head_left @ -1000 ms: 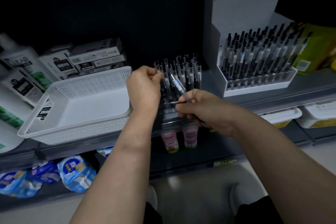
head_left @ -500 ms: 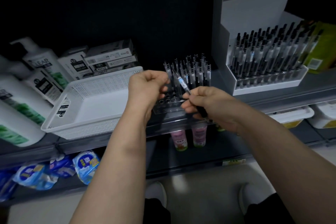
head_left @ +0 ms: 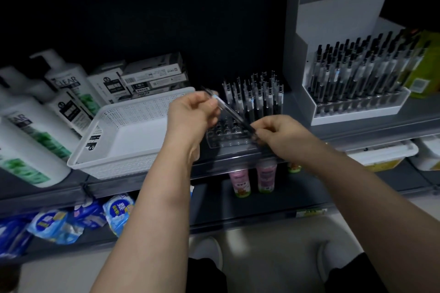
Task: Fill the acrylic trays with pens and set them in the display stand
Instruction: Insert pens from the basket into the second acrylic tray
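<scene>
Acrylic tray [head_left: 228, 141] sits half-filled on dark grey shelf [head_left: 357, 133] beside white basket [head_left: 133, 108].

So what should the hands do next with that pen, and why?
Probably tip the pen upright and drop it into an empty front hole of the acrylic tray. The left hand and right hand both pinch it slanted above the tray, whose back rows hold standing pens while its front holes are bare.
</scene>
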